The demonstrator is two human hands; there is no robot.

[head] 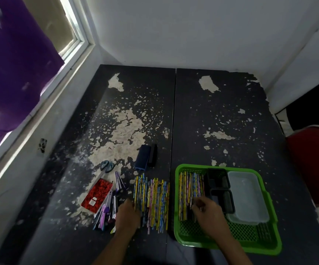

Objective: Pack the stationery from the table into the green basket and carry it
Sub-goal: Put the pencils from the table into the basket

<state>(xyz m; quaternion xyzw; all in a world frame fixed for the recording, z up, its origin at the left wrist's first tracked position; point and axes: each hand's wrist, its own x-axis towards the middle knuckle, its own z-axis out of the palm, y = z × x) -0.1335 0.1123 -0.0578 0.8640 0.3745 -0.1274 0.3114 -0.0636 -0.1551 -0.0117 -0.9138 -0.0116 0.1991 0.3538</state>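
A green basket (pixel 181 167) sits on the table at the near right. Inside it lie a row of patterned pencils (pixel 190 188), two black trays (pixel 219 178) and a clear lidded box (pixel 246 196). My right hand (pixel 210 215) is inside the basket, fingers curled on the near ends of those pencils. A spread of colourful pencils (pixel 155 196) lies on the table left of the basket. My left hand (pixel 127 217) rests on that spread's left edge, fingers curled over some pencils. Further left are pens (pixel 107 213), a red notebook (pixel 97 194), scissors (pixel 107 166) and a blue box (pixel 142 156).
The black table (pixel 221 111) has badly peeling paint and a seam down its middle. A window with a purple curtain (pixel 11 73) runs along the left. White walls close the back. A red chair (pixel 315 163) stands at the right edge.
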